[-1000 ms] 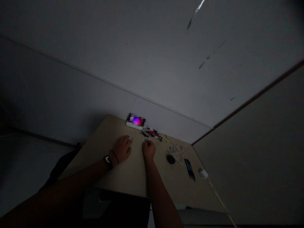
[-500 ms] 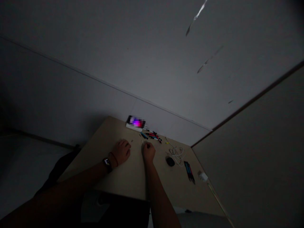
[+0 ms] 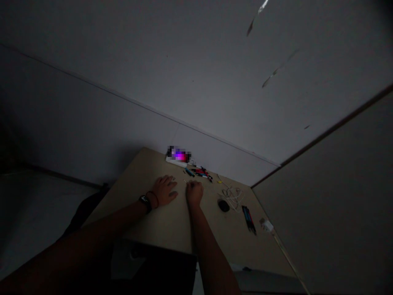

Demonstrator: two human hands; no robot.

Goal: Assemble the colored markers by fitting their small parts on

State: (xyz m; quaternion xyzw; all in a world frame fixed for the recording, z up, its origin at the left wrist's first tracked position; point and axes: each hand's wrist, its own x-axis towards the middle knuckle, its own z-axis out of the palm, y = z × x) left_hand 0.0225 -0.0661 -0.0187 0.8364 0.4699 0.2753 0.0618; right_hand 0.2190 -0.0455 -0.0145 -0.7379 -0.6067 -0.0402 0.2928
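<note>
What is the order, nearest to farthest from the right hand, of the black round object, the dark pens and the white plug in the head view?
From the right hand:
1. black round object, just to its right.
2. dark pens, farther right and nearer the person.
3. white plug, farthest right.

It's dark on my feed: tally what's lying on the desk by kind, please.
Glowing screen: 1
Red and blue pen cluster: 1 (pieces too small to count)
White cable coil: 1
Black round object: 1
Dark pen bundle: 1
White plug: 1
Total: 6
</note>
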